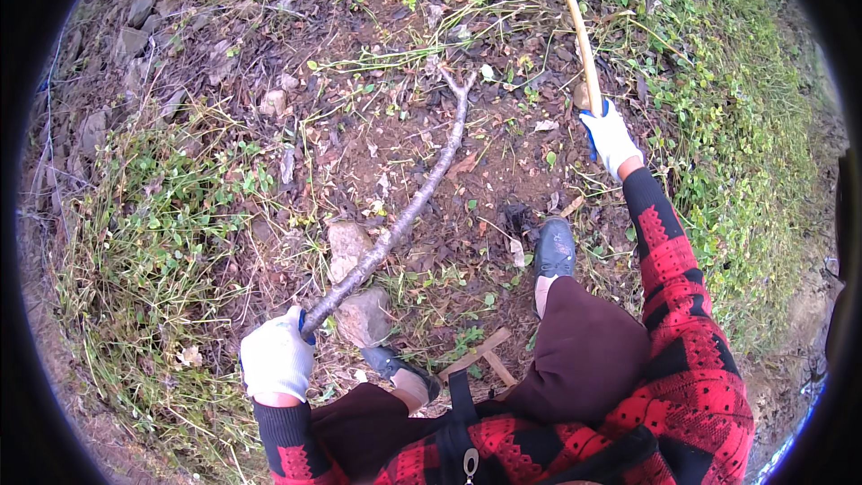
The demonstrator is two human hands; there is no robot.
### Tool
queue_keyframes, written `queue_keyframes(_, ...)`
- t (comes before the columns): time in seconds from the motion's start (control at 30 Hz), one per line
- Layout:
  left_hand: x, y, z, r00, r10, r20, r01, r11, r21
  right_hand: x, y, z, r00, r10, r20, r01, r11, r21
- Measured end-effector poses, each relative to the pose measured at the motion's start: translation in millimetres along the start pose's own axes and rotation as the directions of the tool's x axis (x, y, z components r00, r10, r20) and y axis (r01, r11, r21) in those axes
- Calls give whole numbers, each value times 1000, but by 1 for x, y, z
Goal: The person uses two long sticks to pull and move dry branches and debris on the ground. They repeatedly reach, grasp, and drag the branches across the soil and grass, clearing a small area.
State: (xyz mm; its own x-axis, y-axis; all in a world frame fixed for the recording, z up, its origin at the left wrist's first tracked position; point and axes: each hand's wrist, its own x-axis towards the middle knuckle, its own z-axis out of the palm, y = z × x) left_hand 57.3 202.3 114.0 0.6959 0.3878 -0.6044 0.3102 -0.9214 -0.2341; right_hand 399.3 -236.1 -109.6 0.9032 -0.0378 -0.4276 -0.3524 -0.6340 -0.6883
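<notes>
My left hand, in a white glove with blue on the palm side, is closed round the thick end of a forked branch. The branch slants up and away to the right, and its fork reaches over brown soil and leaf litter. My right hand, gloved the same way, grips the lower end of a long pale wooden handle. It belongs to what looks like a sickle, whose small dark metal head lies at the far end, over the weeds. The blade's full shape is hard to make out.
Two pale stones lie beneath the branch, by my left shoe. My right shoe is on bare soil. Flat wood pieces lie between my legs. Weeds grow at left, thick grass at right, and rocks sit far left.
</notes>
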Motion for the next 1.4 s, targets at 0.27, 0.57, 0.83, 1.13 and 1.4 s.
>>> queue_keyframes(0.27, -18, 4, -5, 998, 14, -57, -13, 1000, 21, -139, 22, -34, 962, 64, 264, -158, 923, 350)
queue_keyframes(0.57, -50, -14, -15, 991, -8, 131, 17, 998, -65, -228, 8, -69, 946, 25, 322, 73, 954, -290)
queue_keyframes(0.83, -36, -13, -10, 997, 22, 80, -16, 997, -70, -118, -53, -37, 834, -539, -120, 465, 802, -375)
queue_keyframes(1.13, 6, -21, 5, 969, 40, 243, -10, 992, -123, 121, -232, 67, 916, -399, -37, 384, 900, -207)
queue_keyframes(1.4, 14, -17, 9, 873, -30, 486, 144, 970, -198, 208, -262, 167, 870, -492, -43, 408, 765, -499)
